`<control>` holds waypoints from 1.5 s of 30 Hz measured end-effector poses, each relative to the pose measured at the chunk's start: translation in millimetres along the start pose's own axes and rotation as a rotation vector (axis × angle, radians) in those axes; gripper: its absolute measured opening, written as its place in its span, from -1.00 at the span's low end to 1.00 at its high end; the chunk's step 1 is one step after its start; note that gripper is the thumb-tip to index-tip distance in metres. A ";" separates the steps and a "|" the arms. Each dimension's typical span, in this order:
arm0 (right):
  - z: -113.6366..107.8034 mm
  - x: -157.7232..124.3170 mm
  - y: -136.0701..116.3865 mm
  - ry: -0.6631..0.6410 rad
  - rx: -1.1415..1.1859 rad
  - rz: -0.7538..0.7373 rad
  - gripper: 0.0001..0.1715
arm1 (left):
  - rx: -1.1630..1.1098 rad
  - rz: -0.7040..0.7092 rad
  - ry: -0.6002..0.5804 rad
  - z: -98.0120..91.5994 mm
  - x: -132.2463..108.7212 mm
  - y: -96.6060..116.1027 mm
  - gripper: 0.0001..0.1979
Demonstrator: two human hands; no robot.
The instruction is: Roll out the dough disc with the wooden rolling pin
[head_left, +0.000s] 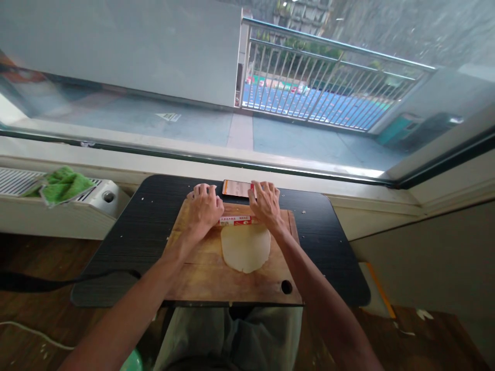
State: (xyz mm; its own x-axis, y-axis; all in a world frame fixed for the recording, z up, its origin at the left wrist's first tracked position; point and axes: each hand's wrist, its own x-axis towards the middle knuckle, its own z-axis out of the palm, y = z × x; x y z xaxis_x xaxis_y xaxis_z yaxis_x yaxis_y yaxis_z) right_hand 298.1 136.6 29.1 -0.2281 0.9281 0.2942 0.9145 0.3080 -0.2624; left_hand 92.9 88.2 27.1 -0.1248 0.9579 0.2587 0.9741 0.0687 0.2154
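A flat, pale oval of dough (245, 248) lies on a wooden cutting board (201, 273). Across its far edge rests a rolling pin with a red and white label (235, 220). My left hand (204, 207) presses flat on the pin's left end, fingers stretched forward. On the pin's right end my right hand (265, 203) lies the same way, fingers spread. Both palms bear down on the pin rather than wrapping it.
The board sits on a small black table (131, 237) under a wide window. A phone (236, 188) lies at the table's far edge behind my hands. A green cloth (62, 185) rests on a white heater at left. Flour specks dot the table.
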 end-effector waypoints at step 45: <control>10.3 10.7 2.5 0.038 -0.031 0.061 -0.53 | 0.009 0.011 -0.051 10.1 16.6 4.8 -0.54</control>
State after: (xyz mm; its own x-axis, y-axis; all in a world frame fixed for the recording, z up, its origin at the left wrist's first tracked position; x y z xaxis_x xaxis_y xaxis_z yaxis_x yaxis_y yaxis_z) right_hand 294.5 149.5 22.2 -0.1596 0.9360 0.3137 0.9363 0.2442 -0.2522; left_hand 97.4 107.2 23.0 -0.1043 0.9714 0.2131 0.9770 0.0600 0.2044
